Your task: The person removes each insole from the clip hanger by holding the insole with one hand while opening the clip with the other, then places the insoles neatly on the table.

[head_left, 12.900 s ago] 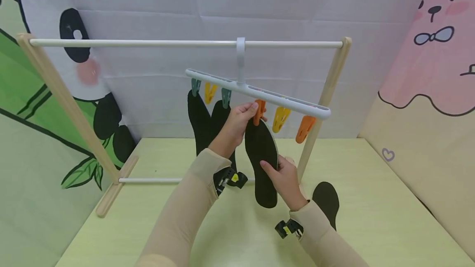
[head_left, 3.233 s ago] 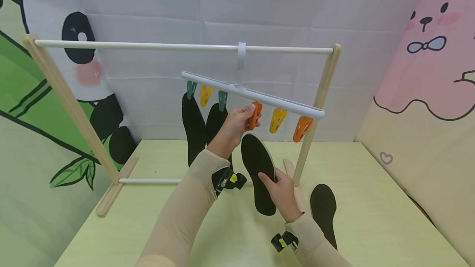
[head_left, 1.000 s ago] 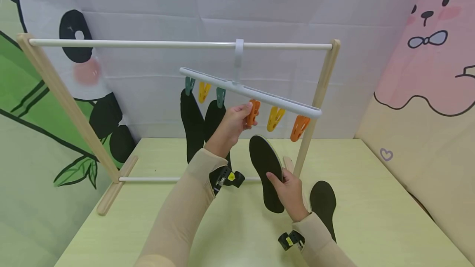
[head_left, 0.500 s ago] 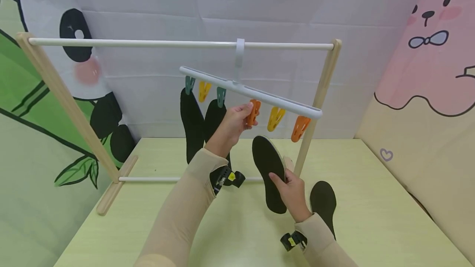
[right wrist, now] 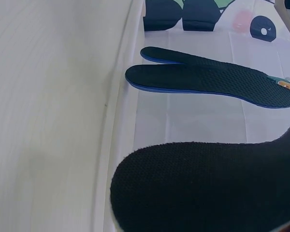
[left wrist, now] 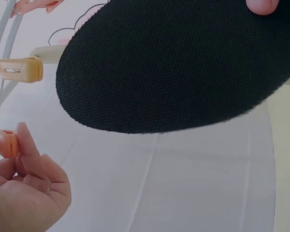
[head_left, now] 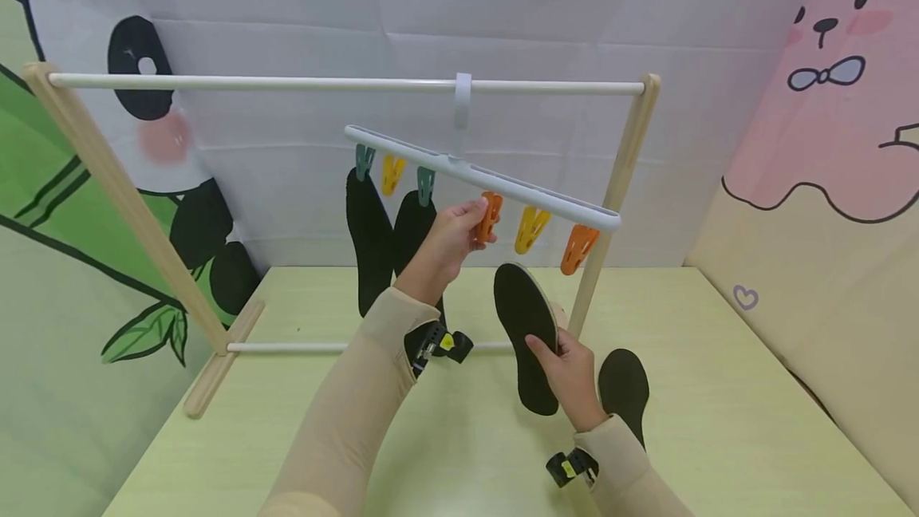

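My left hand (head_left: 448,244) pinches an orange clothespin (head_left: 491,218) that hangs near the middle of a white clip hanger (head_left: 531,194). Lower and to the right, my right hand (head_left: 570,380) grips a black shoe insole (head_left: 522,317) by its edge, thumb across the dark face. The insole's upper end is apart from the orange clothespin, with a gap between them. In the left wrist view this insole (left wrist: 174,72) fills the top, and only a fingertip of the right hand shows. Two more insoles (head_left: 369,250) hang at the hanger's left, under green clothespins (head_left: 426,186).
A wooden rack with a white top rod (head_left: 287,84) carries the hanger by its hook. A yellow clothespin (head_left: 531,230) and another orange one (head_left: 579,250) hang to the right. One dark insole (head_left: 623,389) lies on the table (head_left: 732,389), partly behind the right forearm.
The insole in my right hand had its top at the orange clothespin earlier; it has come down and away, drifting right over the last second. My left hand stays on the clothespin.
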Available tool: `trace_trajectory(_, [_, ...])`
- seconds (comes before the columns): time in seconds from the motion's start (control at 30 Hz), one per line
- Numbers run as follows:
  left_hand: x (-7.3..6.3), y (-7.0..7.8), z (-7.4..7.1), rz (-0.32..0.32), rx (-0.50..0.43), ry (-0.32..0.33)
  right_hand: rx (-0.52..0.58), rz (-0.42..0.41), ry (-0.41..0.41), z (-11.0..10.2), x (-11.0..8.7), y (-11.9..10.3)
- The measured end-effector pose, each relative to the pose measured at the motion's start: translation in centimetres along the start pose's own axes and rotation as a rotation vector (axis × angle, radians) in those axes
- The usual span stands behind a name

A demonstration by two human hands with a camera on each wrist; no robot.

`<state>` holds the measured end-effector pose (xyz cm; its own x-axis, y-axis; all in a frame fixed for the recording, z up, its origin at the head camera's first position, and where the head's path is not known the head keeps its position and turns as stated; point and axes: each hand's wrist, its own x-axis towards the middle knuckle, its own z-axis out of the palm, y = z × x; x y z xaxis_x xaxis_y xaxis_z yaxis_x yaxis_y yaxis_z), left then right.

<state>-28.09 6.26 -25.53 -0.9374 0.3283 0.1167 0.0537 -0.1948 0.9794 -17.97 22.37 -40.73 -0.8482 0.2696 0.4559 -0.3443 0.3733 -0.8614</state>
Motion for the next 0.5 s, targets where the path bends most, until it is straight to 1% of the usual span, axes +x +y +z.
trace_trajectory(0.27, [0.13, 0.12, -0.02, -0.001, -0.004, -0.007, -0.039, -0.005, 0.014, -0.34, -0.02, 0.27])
trace_trajectory(0.5, [0.15, 0.0, 0.03, -0.005, 0.003, -0.006, -0.046, 0.042, 0.013, -0.59, -0.08, 0.4])
